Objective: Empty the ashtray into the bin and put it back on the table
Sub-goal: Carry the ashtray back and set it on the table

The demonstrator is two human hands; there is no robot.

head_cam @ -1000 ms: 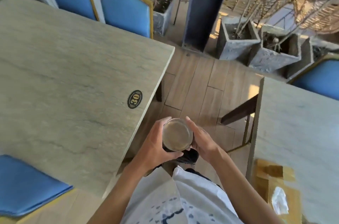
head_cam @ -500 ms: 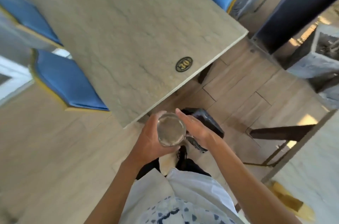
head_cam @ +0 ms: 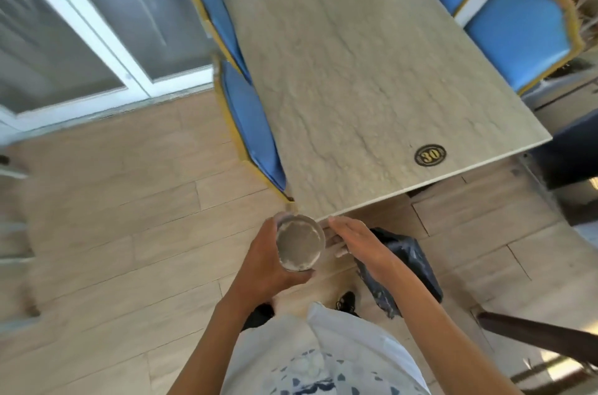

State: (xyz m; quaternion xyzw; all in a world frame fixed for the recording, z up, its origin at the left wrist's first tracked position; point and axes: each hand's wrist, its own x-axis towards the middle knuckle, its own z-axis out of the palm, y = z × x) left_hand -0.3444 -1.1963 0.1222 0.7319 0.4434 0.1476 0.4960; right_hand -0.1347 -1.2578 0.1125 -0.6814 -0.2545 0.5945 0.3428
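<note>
Just off the near corner of the surface (head_cam: pixel 372 77), the left hand (head_cam: pixel 268 268) holds the one ashtray (head_cam: pixel 299 242) — its grip clamped round the side, fingers behind and thumb curled under the near rim. The ashtray is round, of clear glass as far as the blur allows, its inside filmed with grey-white ash residue; it is held in the air above the floor, close to the corner but not on the surface. The right hand (head_cam: pixel 359 241) hangs just beside it with flat fingers spread, holding nothing and apart from the glass.

Below the right forearm stands one bin (head_cam: pixel 404 268), lined with a dark crinkled bag flecked with pale dust, on a floor (head_cam: pixel 113 200) of light wood-look planks. The surface is a single rectangular slab, beige and stone-veined, bearing one oval black badge (head_cam: pixel 430 155) with gold figures reading "30". Four blue padded chairs with gold edging flank it — two on each long side.
</note>
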